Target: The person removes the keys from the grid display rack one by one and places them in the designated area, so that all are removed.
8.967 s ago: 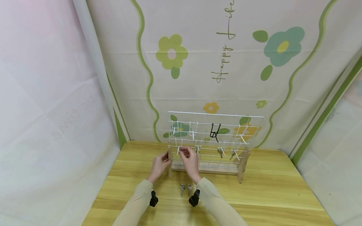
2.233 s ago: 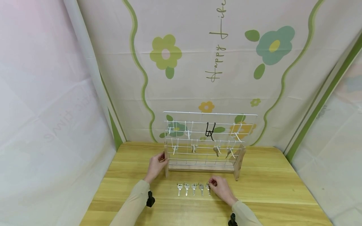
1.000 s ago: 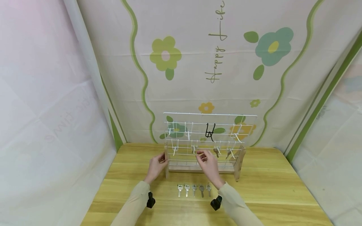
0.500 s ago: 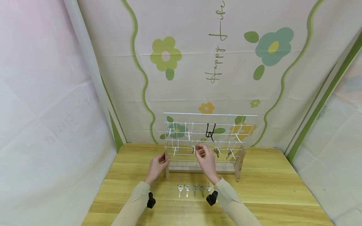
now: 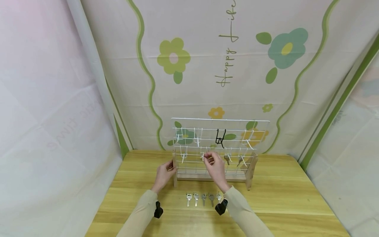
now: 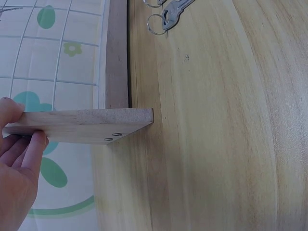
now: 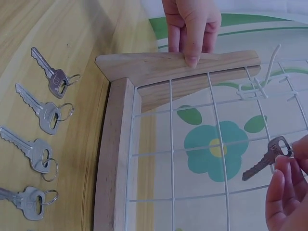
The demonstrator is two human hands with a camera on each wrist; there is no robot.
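Observation:
A white wire grid rack (image 5: 220, 120) in a wooden stand holds white hooks and one black hook (image 5: 219, 138). My left hand (image 5: 163, 174) grips the stand's left wooden end piece (image 6: 86, 120), thumb on one side and fingers on the other. At a white hook in the lower row, second from the left, my right hand (image 5: 215, 166) pinches a silver key (image 7: 263, 162) by its ring end; the fingertips cover the ring. Farther right, two more keys hang on lower hooks, one of them a dark key (image 5: 226, 159).
Several silver keys with rings, one a middle key (image 5: 204, 198), lie in a row on the wooden table (image 5: 281, 197) before the rack. The lower left hook (image 5: 183, 156) bears no key. A flowered cloth (image 5: 192, 89) stands behind.
The right hand was at the leftmost lower hook, then at the right end of the key row, and has since risen to the second hook's key. The left hand kept its grip.

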